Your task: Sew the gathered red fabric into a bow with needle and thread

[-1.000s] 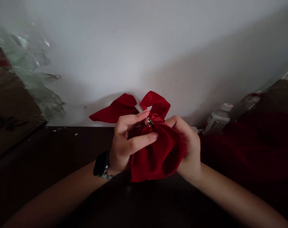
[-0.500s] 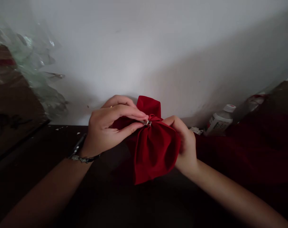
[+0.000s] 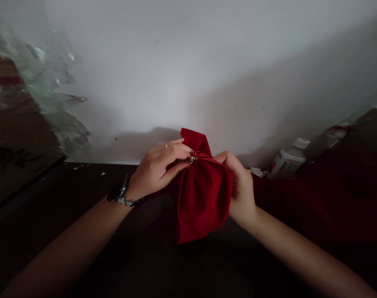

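A red fabric bow (image 3: pixel 203 194) hangs between both hands over a dark table (image 3: pixel 82 190). My left hand (image 3: pixel 159 167) pinches a small metal hair clip (image 3: pixel 193 159) at the bow's gathered centre; its fingers cover most of the clip. A dark watch and a bracelet sit on that wrist. My right hand (image 3: pixel 239 186) grips the bow from the right side, its fingers curled behind the cloth. One red loop (image 3: pixel 194 138) sticks up behind the clip.
A white plastic bottle (image 3: pixel 287 159) leans by the wall at right, beside a heap of red fabric (image 3: pixel 331 194). Crumpled clear plastic (image 3: pixel 51 95) and a brown box (image 3: pixel 14 136) stand at left. A white wall rises close behind.
My left hand turned over and closed down on the clip at the bow's centre. The bow's left tail, spread out a second ago, is now hidden under that hand.
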Motion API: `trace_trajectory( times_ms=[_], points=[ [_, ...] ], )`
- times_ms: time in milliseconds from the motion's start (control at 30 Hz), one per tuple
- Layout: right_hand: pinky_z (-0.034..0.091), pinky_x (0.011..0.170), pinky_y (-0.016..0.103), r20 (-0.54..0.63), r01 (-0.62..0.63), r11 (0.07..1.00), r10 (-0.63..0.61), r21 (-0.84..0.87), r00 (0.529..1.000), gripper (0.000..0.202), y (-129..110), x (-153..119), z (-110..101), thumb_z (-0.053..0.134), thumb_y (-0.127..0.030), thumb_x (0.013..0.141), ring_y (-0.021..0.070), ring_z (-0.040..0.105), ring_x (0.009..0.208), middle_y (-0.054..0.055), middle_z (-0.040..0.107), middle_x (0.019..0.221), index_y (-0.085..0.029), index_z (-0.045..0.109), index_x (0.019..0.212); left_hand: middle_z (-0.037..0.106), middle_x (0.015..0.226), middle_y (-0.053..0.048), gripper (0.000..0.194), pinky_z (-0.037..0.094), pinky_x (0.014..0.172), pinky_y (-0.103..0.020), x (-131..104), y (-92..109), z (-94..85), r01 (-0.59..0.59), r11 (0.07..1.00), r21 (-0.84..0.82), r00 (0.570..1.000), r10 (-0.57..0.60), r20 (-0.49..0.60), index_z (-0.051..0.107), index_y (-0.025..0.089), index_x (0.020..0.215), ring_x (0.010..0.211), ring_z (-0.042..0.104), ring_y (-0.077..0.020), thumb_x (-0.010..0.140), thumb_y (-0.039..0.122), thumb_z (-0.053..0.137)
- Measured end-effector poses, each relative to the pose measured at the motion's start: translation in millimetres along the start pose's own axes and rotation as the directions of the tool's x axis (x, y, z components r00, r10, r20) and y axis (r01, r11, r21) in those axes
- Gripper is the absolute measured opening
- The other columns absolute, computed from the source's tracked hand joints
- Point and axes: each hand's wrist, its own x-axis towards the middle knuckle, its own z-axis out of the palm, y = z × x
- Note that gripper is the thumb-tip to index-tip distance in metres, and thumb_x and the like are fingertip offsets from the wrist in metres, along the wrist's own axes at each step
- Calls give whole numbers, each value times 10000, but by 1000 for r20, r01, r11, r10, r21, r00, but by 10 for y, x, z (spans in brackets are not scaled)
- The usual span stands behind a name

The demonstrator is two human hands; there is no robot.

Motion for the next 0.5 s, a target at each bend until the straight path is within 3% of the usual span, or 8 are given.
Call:
trace_trajectory(
  times_ms=[167, 267, 333, 400, 500],
  points=[
    [389, 475, 211, -26, 26, 998, -24, 64, 999, 133, 29, -72, 12, 566, -159, 818, 90, 424, 521, -49, 492, 635, -242, 462, 828, 702, 965, -91, 97, 568, 802, -364, -48, 78, 95, -86, 995, 49, 993, 90, -75, 573, 205, 981, 888, 675, -180, 916, 152, 524],
    [393, 448, 205, 4, 62, 979, -64, 196, 998, 213, 54, -106, 21, 522, -144, 862, 86, 400, 448, -78, 457, 579, -281, 449, 1007, 707, 957, -94, 89, 551, 779, -371, -53, 124, 119, -123, 987, 106, 985, 134, -105, 580, 198, 975, 834, 675, -171, 916, 155, 530],
    [420, 453, 202, 54, 79, 968, -94, 240, 994, 301, 54, -87, -3, 526, -142, 880, 86, 457, 450, -79, 502, 600, -297, 441, 1124, 712, 939, -93, 75, 544, 753, -360, -29, 136, 98, -170, 976, 135, 976, 185, -115, 582, 190, 962, 793, 677, -162, 914, 154, 537],
    [479, 508, 211, 98, 103, 978, -122, 182, 988, 304, 39, -32, -64, 565, -152, 878, 98, 581, 553, -45, 607, 707, -284, 491, 1141, 721, 906, -77, 52, 539, 742, -355, 11, 131, 53, -193, 973, 127, 974, 206, -93, 583, 200, 950, 765, 683, -154, 916, 179, 550],
    [549, 656, 224, 189, 163, 985, -170, 52, 967, 213, 4, 86, -204, 611, -156, 860, 127, 680, 779, 10, 699, 930, -244, 581, 1052, 735, 862, -36, 22, 529, 774, -366, 63, 109, -15, -123, 992, 39, 990, 125, -66, 588, 237, 932, 749, 693, -149, 912, 241, 580]
  ],
)
